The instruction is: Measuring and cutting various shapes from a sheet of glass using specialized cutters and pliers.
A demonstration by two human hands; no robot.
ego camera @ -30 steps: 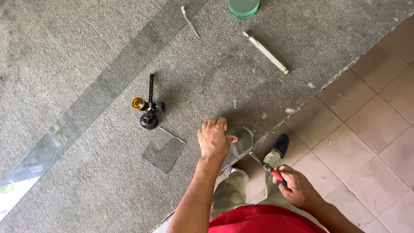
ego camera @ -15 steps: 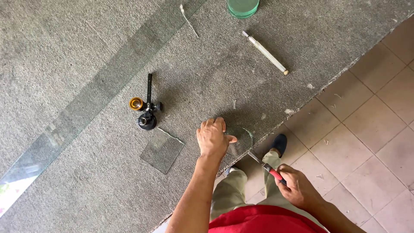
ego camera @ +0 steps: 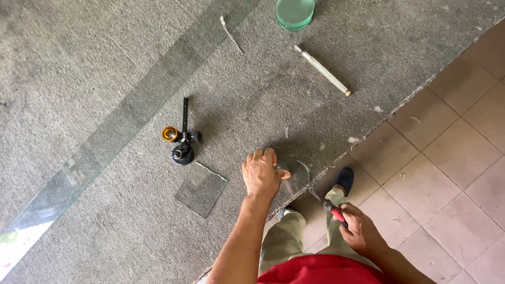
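Lower centre of frame: left hand (ego camera: 261, 173) presses flat on a round glass piece (ego camera: 297, 176) at the carpeted table (ego camera: 79, 63) edge. Right hand (ego camera: 357, 229) fist closed around red-handled pliers (ego camera: 329, 205), tip near the glass rim. Glass looks thin, stiff, brittle, sharp-edged; hold it flat from above.

Person seen from above: red shirt (ego camera: 315, 271) at bottom edge, khaki-olive trousers (ego camera: 286, 236), dark blue slip-on shoes (ego camera: 344, 180), one mostly hidden under the table edge. Both forearms bare, no sleeves reaching them. Left hand (ego camera: 261, 173) and right hand (ego camera: 357, 229) bare, no gloves.
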